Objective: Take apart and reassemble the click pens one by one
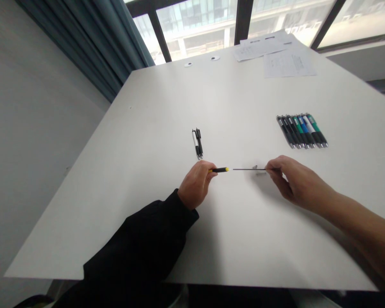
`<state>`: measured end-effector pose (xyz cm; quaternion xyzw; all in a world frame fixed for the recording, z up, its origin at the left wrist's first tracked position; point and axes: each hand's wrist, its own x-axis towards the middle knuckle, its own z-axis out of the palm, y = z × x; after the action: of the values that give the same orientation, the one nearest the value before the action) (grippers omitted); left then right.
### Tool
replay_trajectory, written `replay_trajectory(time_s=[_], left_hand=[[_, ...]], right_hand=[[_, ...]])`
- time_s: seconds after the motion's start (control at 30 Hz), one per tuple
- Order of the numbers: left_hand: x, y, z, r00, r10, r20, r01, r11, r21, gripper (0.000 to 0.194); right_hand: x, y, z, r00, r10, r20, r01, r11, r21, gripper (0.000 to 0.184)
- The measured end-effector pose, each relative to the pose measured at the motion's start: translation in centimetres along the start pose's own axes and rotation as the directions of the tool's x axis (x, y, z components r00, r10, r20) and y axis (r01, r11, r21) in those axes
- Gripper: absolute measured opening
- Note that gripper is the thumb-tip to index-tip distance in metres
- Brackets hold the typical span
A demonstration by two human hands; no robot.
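Left hand (197, 185) grasping a black-and-yellow screwdriver (218, 170), right hand (300, 182) pinching its thin shaft (250, 169)

A pale grey wall (35, 149) runs left; a dark teal curtain (93, 38) hangs beside dark-framed windows (242, 21), a building (195, 40) beyond; a white table (115, 205) fills the middle.

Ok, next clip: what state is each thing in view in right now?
black and yellow tool handle, held level, yellow end towards the thin metal rod, not touching it
left hand, closed around the handle
thin metal rod, held level, in line with the handle
right hand, pinching the rod's end
two pens, lying together on the table
row of pens, lying side by side, tips towards the person
paper sheets, lying flat at the table's far end
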<state>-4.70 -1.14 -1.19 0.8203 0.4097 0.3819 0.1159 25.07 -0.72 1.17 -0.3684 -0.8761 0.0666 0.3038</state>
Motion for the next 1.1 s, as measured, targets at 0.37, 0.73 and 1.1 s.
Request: replay_trajectory(time_s=[0.37,0.73,1.1], left_hand=[[0.2,1.3,0.7,0.986,0.118,0.118,-0.126,0.99,0.061,0.011],[0.1,2.5,1.4,0.974,0.207,0.092,-0.214,0.973,0.081,0.011],[0.0,1.7,0.9,0.991,0.12,0.063,-0.124,0.99,0.07,0.009]], right_hand=[[0.2,-1.2,1.2,0.998,-0.039,0.053,0.029,0.985,0.173,0.009],[0.6,-2.8,1.7,0.989,-0.005,0.148,-0.03,0.97,0.239,0.003],[0.1,0.1,-0.3,0.978,0.161,0.135,-0.168,0.985,0.045,0.022]])
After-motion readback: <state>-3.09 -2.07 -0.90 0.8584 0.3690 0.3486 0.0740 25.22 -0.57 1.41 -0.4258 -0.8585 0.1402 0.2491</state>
